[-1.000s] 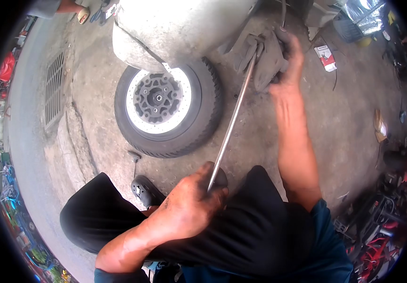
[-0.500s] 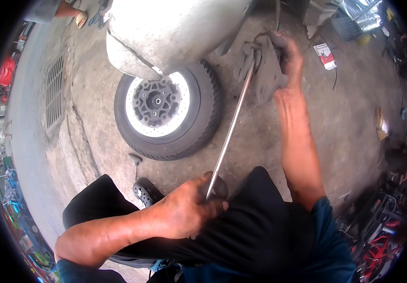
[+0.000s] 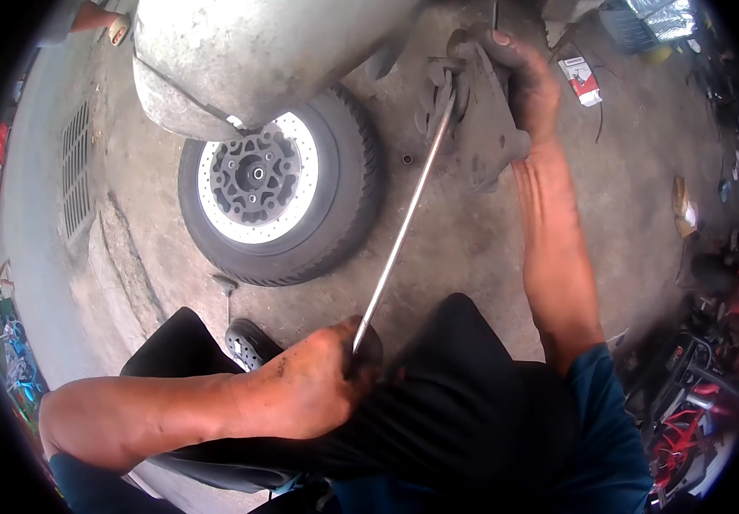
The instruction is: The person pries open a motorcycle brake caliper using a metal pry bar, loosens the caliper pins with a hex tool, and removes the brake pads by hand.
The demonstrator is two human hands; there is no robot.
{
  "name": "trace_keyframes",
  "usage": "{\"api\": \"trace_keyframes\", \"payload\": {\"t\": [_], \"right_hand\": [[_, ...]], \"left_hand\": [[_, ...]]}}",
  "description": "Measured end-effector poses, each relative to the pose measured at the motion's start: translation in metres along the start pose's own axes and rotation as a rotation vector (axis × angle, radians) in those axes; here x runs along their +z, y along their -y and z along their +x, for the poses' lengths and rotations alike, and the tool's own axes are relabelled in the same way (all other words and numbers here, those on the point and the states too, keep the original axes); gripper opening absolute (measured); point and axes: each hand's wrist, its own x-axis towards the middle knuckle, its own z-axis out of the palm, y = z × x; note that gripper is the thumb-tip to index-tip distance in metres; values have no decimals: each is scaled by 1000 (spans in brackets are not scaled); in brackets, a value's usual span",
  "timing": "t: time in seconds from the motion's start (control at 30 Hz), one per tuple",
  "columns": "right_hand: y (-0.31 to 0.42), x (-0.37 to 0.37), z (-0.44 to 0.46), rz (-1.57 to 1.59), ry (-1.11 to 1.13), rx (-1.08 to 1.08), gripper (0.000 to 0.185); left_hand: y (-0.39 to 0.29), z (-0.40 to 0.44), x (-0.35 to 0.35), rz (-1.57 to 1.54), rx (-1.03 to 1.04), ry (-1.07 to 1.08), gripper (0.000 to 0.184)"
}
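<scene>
Our left hand [image 3: 327, 377] has its fingers clamped around the near end of a slim steel rod [image 3: 404, 227], resting low over the dark trousers [image 3: 455, 403]. The rod slants up and to the right, and its far end sits at the left side of a grey metal part [image 3: 485, 128]. Our right hand [image 3: 530, 90] is wrapped around that part's right side, thumb at the top; we cannot tell how every fingertip lies. The part is held above the concrete floor [image 3: 472, 248], toward its upper edge, right of the wheel [image 3: 280, 193].

The wheel lies flat, drilled disc [image 3: 308, 171] upward, partly covered in our view by a scuffed whitish panel [image 3: 215, 68]. A small dark ring [image 3: 407, 159] lies between wheel and rod. Toward the floor's upper right corner we see a red-and-white box [image 3: 581, 81]; along its left edge, a drain grate [image 3: 77, 171].
</scene>
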Motion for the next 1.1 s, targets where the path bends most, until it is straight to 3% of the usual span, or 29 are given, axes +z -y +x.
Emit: {"api": "trace_keyframes", "payload": {"t": [0.1,0.23,0.37,0.47,0.6,0.63,0.73,0.83,0.93,1.1], "right_hand": [[-6,-10,3,119,101,-50,34],[-3,-22,11,-124,-99,-60,31],[13,-1,6,91,-108,-44,36],[11,8,6,438,-72,-15,38],[3,21,12,211,-322,6,45],[0,20,19,283,-325,-33,45],[2,19,22,245,-41,29,42],[-2,27,17,237,-116,1,39],[0,36,13,319,-180,-63,36],[-1,25,16,288,-25,7,33]], "left_hand": [[-8,1,-4,-31,-91,55,6],[-15,4,-16,-53,-174,122,7],[-34,6,-30,-68,-282,12,3],[-37,1,-27,-107,-191,-124,10],[-19,-17,-21,-157,-169,-191,13],[-15,-20,-20,-165,-187,-198,13],[-20,-28,-21,-184,-320,-209,14],[-18,-30,-19,-93,-200,-229,15],[-25,-32,-19,-142,-208,-229,7],[-35,-41,-24,-42,-213,-239,3]]}}
